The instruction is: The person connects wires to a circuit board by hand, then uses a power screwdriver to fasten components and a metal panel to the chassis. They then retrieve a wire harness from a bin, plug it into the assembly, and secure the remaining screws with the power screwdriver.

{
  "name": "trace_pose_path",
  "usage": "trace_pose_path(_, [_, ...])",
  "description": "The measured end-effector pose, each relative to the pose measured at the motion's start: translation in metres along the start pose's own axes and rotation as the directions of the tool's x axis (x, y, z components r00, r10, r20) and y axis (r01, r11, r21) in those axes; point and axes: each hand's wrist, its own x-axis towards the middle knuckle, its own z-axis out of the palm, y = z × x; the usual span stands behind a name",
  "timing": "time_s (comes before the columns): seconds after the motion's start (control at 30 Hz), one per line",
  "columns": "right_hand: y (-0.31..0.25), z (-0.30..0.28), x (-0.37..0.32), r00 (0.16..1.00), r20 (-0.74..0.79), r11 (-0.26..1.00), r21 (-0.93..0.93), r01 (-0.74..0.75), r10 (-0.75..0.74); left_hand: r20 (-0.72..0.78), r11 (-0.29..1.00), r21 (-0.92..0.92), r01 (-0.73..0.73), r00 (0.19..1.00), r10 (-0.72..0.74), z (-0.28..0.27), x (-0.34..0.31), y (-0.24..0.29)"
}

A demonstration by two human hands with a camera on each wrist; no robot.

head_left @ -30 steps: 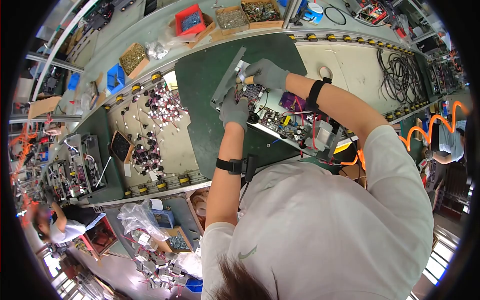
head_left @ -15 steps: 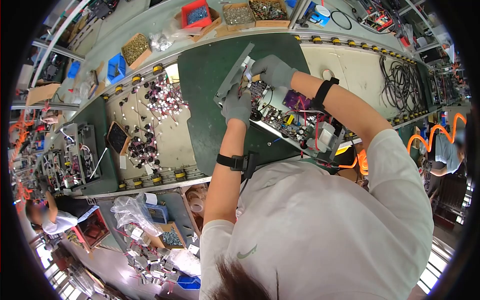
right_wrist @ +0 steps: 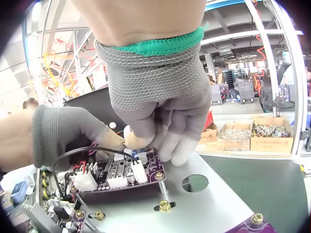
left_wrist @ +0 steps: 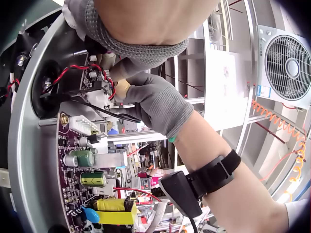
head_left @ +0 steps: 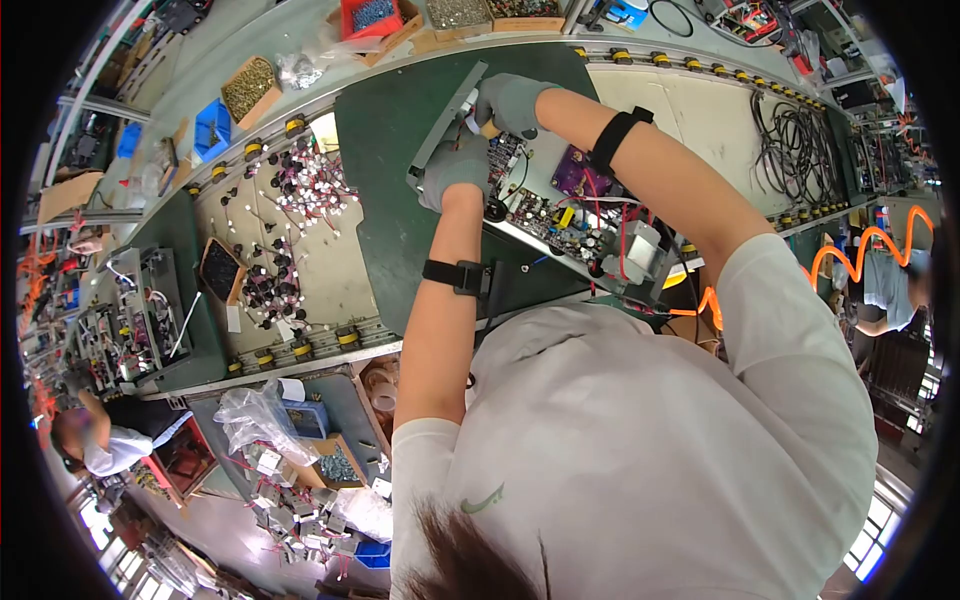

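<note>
Both hands wear grey gloves with tan fingertips. The left hand (head_left: 457, 165) is at the small circuit board (right_wrist: 121, 174), beside the upright panel of a metal chassis (right_wrist: 223, 199). Its thumb and finger pinch thin wires (left_wrist: 104, 73) at the board's far edge. Against it, fingertips nearly meeting, the right hand (head_left: 515, 103) pinches a small white connector, mostly covered by the fingers; its other fingers curl down by the metal plate. A black cable (right_wrist: 92, 149) loops over the board. A larger board (head_left: 560, 222) with a yellow part lies nearer the body.
The chassis sits on a green mat (head_left: 385, 150). Left of it lie many small wired parts (head_left: 305, 190) and a black tray (head_left: 221, 270). Bins of screws (head_left: 250, 92) line the far shelf; black cables (head_left: 790, 150) lie at right. Other people are at both sides.
Both hands stay at the small board; the left hand has turned and moved in closer to the right one. The head view has shifted slightly.
</note>
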Motion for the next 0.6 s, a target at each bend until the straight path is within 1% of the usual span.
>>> trace_pose_path(0.03, [0.002,-0.003,0.002,1.0,0.001,0.999,-0.037,0.028,-0.028,0.018,0.999,0.025,-0.031,0.999,0.031,-0.001,0.001,0.001])
trace_pose_path(0.07, [0.005,-0.001,0.004,0.997,-0.016,0.996,-0.052,0.077,-0.078,0.005,0.999,0.021,-0.028,1.0,0.028,-0.002,0.0,0.001])
trace_pose_path(0.1, [0.004,-0.002,-0.002,0.997,-0.021,0.996,-0.052,0.077,-0.078,0.003,0.999,0.022,-0.031,1.0,0.031,-0.002,0.002,0.001])
trace_pose_path(0.13, [0.004,-0.002,-0.011,1.0,0.007,0.974,0.227,0.009,-0.011,0.038,1.0,0.002,0.003,0.999,-0.003,0.0,0.007,-0.001])
trace_pose_path(0.17, [0.004,-0.005,-0.019,0.998,0.051,0.873,0.484,-0.065,0.046,0.073,0.999,-0.019,0.036,0.997,-0.035,0.001,0.01,-0.002])
trace_pose_path(0.2, [0.012,-0.002,-0.023,0.998,0.046,0.875,0.48,-0.063,0.047,0.071,0.999,-0.023,0.031,0.997,-0.029,0.001,0.011,-0.004])
trace_pose_path(0.23, [0.02,0.006,-0.026,0.998,0.021,0.752,0.657,-0.052,0.051,0.093,1.0,0.012,-0.02,0.995,0.019,0.0,0.011,-0.009])
trace_pose_path(0.27, [0.028,0.01,-0.024,0.998,-0.003,0.596,0.802,-0.033,0.059,0.115,0.996,0.046,-0.072,0.991,0.067,-0.001,0.012,-0.011])
trace_pose_path(0.3, [0.024,0.006,-0.022,0.998,-0.007,0.6,0.8,-0.029,0.057,0.112,0.996,0.043,-0.075,0.991,0.07,0.0,0.017,-0.011])
trace_pose_path(0.33, [0.014,0.001,-0.021,0.984,0.071,0.667,0.727,-0.163,0.163,0.061,0.995,-0.055,-0.08,0.995,0.083,0.002,0.019,-0.012])
trace_pose_path(0.37, [0.005,-0.001,-0.022,0.951,0.141,0.709,0.638,-0.301,0.277,0.016,0.985,-0.148,-0.088,0.996,0.092,0.006,0.021,-0.014])
trace_pose_path(0.4, [0.0,-0.001,-0.023,0.939,0.129,0.686,0.652,-0.322,0.317,0.046,0.993,-0.113,-0.019,0.999,0.024,0.003,0.018,-0.009])
trace_pose_path(0.5, [0.005,0.005,-0.015,0.926,0.165,0.641,0.68,-0.355,0.338,0.07,0.998,-0.057,-0.04,0.997,0.044,0.003,0.015,-0.011])
trace_pose_path(0.53, [0.003,0.006,-0.015,0.928,0.151,0.651,0.674,-0.349,0.342,0.018,0.992,-0.069,-0.106,0.994,0.107,0.0,0.006,-0.01])
trace_pose_path(0.57, [0.0,0.006,-0.014,0.926,0.157,0.647,0.675,-0.355,0.343,0.024,0.993,-0.065,-0.102,0.994,0.103,0.0,0.006,-0.009])
trace_pose_path(0.6, [-0.004,0.005,-0.013,0.923,0.143,0.698,0.615,-0.365,0.357,0.034,0.992,-0.1,-0.078,0.996,0.081,0.0,0.008,-0.008])
